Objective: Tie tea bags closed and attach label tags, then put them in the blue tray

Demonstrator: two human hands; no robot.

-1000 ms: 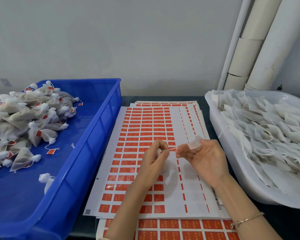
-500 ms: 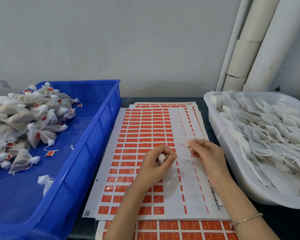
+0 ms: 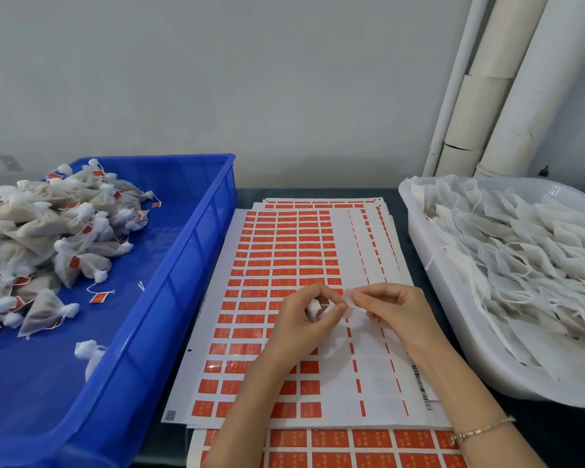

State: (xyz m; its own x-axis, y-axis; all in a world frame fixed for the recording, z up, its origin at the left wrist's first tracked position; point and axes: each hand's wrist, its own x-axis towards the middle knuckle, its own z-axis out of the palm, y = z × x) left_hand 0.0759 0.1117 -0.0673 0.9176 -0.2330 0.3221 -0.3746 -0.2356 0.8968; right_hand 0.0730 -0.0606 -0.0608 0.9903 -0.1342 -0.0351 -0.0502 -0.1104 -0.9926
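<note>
My left hand (image 3: 304, 322) is curled round a small white tea bag (image 3: 314, 307), whose gathered top shows between the fingers. My right hand (image 3: 397, 315) pinches a pale label tag (image 3: 350, 295) close to the left fingertips, and a thin string runs between the two hands. Both hands hover over the sheets of orange label stickers (image 3: 284, 265) in the middle of the table. The blue tray (image 3: 196, 251) on the left holds a heap of tied, tagged tea bags (image 3: 48, 238).
A white tub (image 3: 429, 282) on the right is full of flat untied tea bags (image 3: 520, 258). More sticker sheets (image 3: 352, 447) lie at the near edge. White pipes (image 3: 507, 82) run up the back right wall.
My right hand has turned palm down and moved in towards the left hand. The pale tag came down from above the right palm to a spot beside the left fingertips.
</note>
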